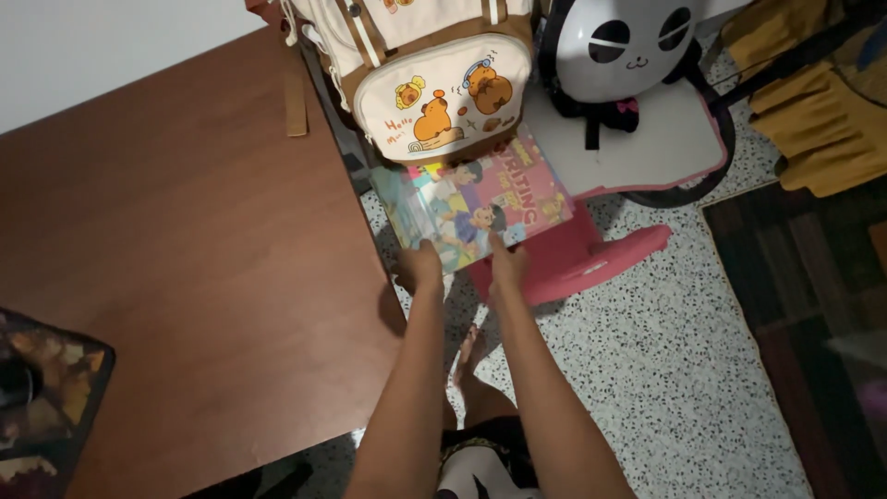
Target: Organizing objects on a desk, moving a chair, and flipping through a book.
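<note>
Both bare arms reach straight forward, left hand (pixel 421 268) and right hand (pixel 505 265) side by side, fingers curled in a grip.

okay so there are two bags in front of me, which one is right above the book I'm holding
The cream backpack with brown trim and orange cartoon animals; its bottom edge overlaps the colourful book. The panda-face bag sits further to the right, on the pink chair.
</note>
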